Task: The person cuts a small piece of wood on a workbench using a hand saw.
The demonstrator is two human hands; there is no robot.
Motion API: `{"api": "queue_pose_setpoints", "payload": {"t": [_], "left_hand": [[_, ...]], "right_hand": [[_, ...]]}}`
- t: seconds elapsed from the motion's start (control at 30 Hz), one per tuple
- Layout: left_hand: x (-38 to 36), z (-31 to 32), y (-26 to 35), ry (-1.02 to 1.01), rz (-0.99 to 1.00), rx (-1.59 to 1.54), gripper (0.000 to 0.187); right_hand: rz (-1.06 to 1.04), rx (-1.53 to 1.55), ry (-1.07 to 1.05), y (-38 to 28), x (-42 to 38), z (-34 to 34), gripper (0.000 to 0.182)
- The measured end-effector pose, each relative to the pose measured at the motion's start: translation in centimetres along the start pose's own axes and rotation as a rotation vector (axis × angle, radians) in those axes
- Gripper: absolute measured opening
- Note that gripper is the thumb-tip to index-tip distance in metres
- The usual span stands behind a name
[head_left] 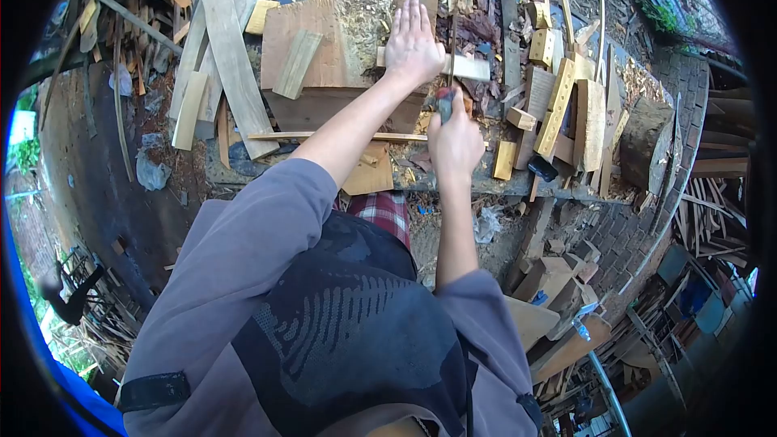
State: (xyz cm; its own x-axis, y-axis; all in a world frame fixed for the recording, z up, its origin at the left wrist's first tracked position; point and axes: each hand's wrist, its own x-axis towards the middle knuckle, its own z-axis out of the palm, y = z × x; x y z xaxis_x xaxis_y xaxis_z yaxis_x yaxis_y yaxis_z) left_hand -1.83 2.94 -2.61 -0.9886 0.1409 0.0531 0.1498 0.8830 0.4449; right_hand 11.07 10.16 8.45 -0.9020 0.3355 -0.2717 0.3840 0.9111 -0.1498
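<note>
My left hand (411, 47) lies flat with its fingers stretched out, pressing on a light wooden strip (471, 68) that sticks out on both sides of it. My right hand (455, 139) is wrapped round the red and teal handle of a hand saw (452, 36). The saw's narrow blade, seen nearly edge-on, points away from me and crosses the strip just right of my left hand; its teeth cannot be made out. Under my left forearm is a broad wooden block (303, 40), with a short wood offcut (299, 63) on top.
Long boards (235, 57) lean at the left. Yellowish wood blocks (556, 108) with dark spots and a small black object (542, 167) lie at the right. A thin stick (356, 137) lies near my side. A log (647, 142) stands farther right. Sawdust and scraps cover the bench.
</note>
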Motion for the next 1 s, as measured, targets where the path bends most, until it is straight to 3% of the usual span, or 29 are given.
{"api": "queue_pose_setpoints", "payload": {"t": [0.03,0.2,0.3,0.4,0.63,0.73,0.87,1.0], "left_hand": [[0.1,0.0,0.0,0.0,-0.036,-0.012,0.078],[-0.5,-0.6,-0.3,-0.003,0.154,0.051,0.078],[0.6,-0.2,0.0,-0.018,-0.071,0.087,0.078],[0.6,-0.3,0.1,-0.027,-0.006,0.039,0.078],[0.4,-0.2,-0.5,-0.006,0.058,0.055,0.077],[0.6,0.0,-0.7,0.077,0.114,0.054,0.073],[0.5,0.1,-0.7,0.043,0.065,0.055,0.074],[0.8,0.1,-0.4,-0.003,0.022,0.076,0.077]], "right_hand": [[-0.004,-0.028,0.009,-0.1,0.6,0.2,0.059],[0.013,0.007,-0.036,1.1,-1.9,-0.9,0.06],[0.026,0.016,-0.053,0.1,-2.9,-2.0,0.062],[0.008,0.021,-0.016,1.1,-4.1,-1.2,0.064],[0.099,-0.001,-0.203,2.1,-7.8,-4.7,0.065],[0.045,0.047,-0.111,1.3,-4.3,-2.7,0.058],[-0.008,0.029,-0.013,0.4,1.4,-0.6,0.054],[0.028,0.055,-0.068,1.1,-3.1,-2.8,0.058]]}}
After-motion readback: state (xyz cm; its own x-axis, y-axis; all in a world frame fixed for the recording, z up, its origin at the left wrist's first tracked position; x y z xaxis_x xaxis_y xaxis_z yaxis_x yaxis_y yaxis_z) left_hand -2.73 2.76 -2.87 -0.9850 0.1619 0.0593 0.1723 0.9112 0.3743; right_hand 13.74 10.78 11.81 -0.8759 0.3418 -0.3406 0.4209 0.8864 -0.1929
